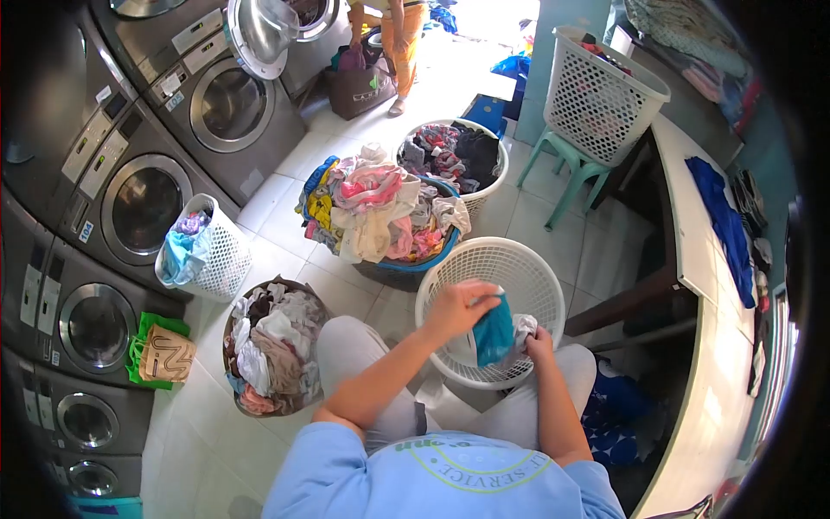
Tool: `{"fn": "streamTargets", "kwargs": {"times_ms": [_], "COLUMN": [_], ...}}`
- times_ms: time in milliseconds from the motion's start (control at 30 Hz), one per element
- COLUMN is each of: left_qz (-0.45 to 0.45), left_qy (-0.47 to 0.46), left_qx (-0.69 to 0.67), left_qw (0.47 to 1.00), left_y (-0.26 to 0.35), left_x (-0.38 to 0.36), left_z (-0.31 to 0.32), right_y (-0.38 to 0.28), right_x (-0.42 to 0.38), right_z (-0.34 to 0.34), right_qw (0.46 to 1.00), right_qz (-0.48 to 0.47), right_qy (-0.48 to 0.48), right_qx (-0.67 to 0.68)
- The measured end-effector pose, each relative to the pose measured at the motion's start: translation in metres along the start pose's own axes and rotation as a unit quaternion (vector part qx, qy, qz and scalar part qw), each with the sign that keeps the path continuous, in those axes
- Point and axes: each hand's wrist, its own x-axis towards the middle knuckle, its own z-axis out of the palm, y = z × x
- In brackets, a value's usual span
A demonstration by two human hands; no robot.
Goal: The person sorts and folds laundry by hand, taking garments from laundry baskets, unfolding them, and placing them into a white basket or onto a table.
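Observation:
A teal garment [494, 332] with a pale grey-white part [523, 329] hangs between my two hands. My left hand [460, 310] pinches its upper teal edge, thumb and fingers together. Closed on the pale end is my right hand [540, 344], a little lower and to the right. Both hands are over the white lattice basket [534, 266] that stands between my knees. Just beyond it, a blue-rimmed basket [413, 266] is heaped with mixed clothes [378, 195]. By my left knee sits a brown basket [312, 301] full of clothes, with white pieces [270, 342] on top.
Washing machines [145, 208] line the left side, one door [259, 43] ajar. White baskets of laundry stand at left [226, 259], ahead [501, 164] and on a green stool [566, 156]. A table [705, 259] runs along the right. A person [402, 43] stands near a brown bag [359, 93].

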Motion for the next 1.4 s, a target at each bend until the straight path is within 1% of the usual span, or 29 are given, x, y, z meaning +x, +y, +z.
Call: {"fn": "streamTargets", "kwargs": {"times_ms": [67, 167, 200, 233, 267, 333, 400, 467, 500, 533, 567, 600, 667, 700, 733, 767, 800, 833, 867, 900, 933, 1000, 1067, 1133, 1200, 1267, 1300, 1333, 1400], "left_qz": [0.056, 0.09, -0.09, -0.177, -0.186, -0.215, -0.22, -0.23, -0.228, -0.224, -0.266, -0.265, -0.033, -0.05, -0.052, -0.086, -0.12, -0.092, -0.092, -0.06, -0.027, -0.056, -0.155, -0.144, -0.133, -0.158, -0.214, -0.216, -0.142], "left_qy": [0.008, 0.037, -0.165, -0.231, -0.257, -0.233, -0.218, -0.203, -0.209, -0.216, -0.241, -0.241, -0.257, -0.287, -0.285, -0.203, -0.119, -0.039, -0.04, -0.027, -0.013, -0.052, -0.076, -0.072, -0.07, -0.123, -0.191, -0.192, -0.332], "left_qx": [0.02, 0.16, 0.236, 0.066, -0.067, -0.202, -0.218, -0.238, -0.209, -0.181, -0.121, -0.121, -0.159, -0.242, -0.242, -0.328, -0.41, -0.357, -0.357, -0.184, -0.004, 0.045, 0.076, 0.066, 0.055, 0.062, 0.082, 0.08, 0.192], "left_qw": [0.998, 0.982, 0.953, 0.954, 0.946, 0.927, 0.925, 0.922, 0.928, 0.933, 0.926, 0.926, 0.953, 0.926, 0.926, 0.918, 0.896, 0.929, 0.929, 0.981, 1.0, 0.996, 0.982, 0.985, 0.987, 0.978, 0.955, 0.954, 0.912], "left_y": [0.03, -0.01, -0.031, -0.045, -0.061, -0.026, -0.003, -0.009, -0.031, -0.042, -0.012, 0.001, 0.016, 0.021, 0.02, 0.019, 0.016, 0.003, -0.009, -0.023, -0.038, -0.05, -0.039, -0.058, -0.075, -0.086, -0.063, -0.061, -0.058], "left_x": [-0.008, -0.013, -0.013, -0.016, -0.017, -0.012, -0.009, -0.01, -0.011, -0.009, -0.009, -0.013, -0.017, -0.016, -0.017, -0.018, -0.019, -0.021, -0.024, -0.03, -0.037, -0.054, -0.06, -0.065, -0.067, -0.072, -0.066, -0.063, -0.06], "left_z": [0.006, 0.029, 0.026, 0.026, 0.027, 0.027, 0.026, 0.03, 0.041, 0.047, 0.049, 0.054, 0.06, 0.06, 0.063, 0.066, 0.071, 0.077, 0.08, 0.084, 0.087, 0.093, 0.087, 0.078, 0.067, 0.051, 0.037, 0.026, 0.009], "right_y": [-0.011, -0.016, -0.013, -0.01, -0.004, 0.009, 0.014, 0.018, 0.004, -0.037, -0.065, -0.068, -0.072, -0.073, -0.074, -0.075, -0.076, -0.077, -0.08, -0.094, -0.084, -0.078, -0.073, -0.064, -0.055, -0.054, -0.052, -0.048, -0.051], "right_x": [-0.009, -0.011, -0.007, -0.003, 0.001, 0.01, 0.017, 0.021, 0.012, -0.016, -0.033, -0.034, -0.036, -0.038, -0.04, -0.041, -0.04, -0.039, -0.039, -0.047, -0.043, -0.042, -0.045, -0.041, -0.031, -0.025, -0.023, -0.021, -0.02], "right_z": [-0.001, 0.002, 0.004, 0.006, 0.005, 0.001, 0.001, 0.002, 0.003, 0.003, -0.001, -0.005, -0.008, -0.009, -0.011, -0.012, -0.01, -0.005, 0.0, -0.003, -0.002, 0.003, 0.008, 0.017, 0.016, 0.014, 0.016, 0.018, 0.016], "right_qw": [1.0, 0.999, 0.999, 0.999, 0.998, 0.994, 0.986, 0.996, 0.996, 0.984, 0.962, 0.962, 0.91, 0.91, 0.857, 0.782, 0.782, 0.812, 0.839, 0.836, 0.836, 0.834, 0.827, 0.922, 0.929, 0.961, 0.967, 0.968, 0.986], "right_qz": [0.0, -0.024, -0.041, -0.028, -0.014, -0.028, -0.032, 0.087, 0.085, 0.162, 0.239, 0.238, 0.274, 0.274, 0.235, 0.189, 0.19, 0.173, 0.155, 0.124, 0.126, 0.08, 0.109, 0.041, 0.036, -0.044, -0.074, -0.071, -0.138], "right_qy": [0.0, 0.002, 0.004, 0.019, 0.036, 0.063, 0.089, 0.006, 0.006, -0.023, -0.052, -0.052, -0.191, -0.192, -0.278, -0.356, -0.356, -0.356, -0.355, -0.399, -0.398, -0.434, -0.428, -0.278, -0.218, -0.111, -0.083, -0.083, 0.038], "right_qx": [-0.019, -0.031, -0.028, -0.034, -0.042, -0.089, -0.139, 0.011, 0.012, 0.069, 0.125, 0.124, 0.247, 0.247, 0.365, 0.475, 0.474, 0.429, 0.383, 0.356, 0.356, 0.331, 0.347, 0.266, 0.297, 0.248, 0.228, 0.227, 0.089]}}
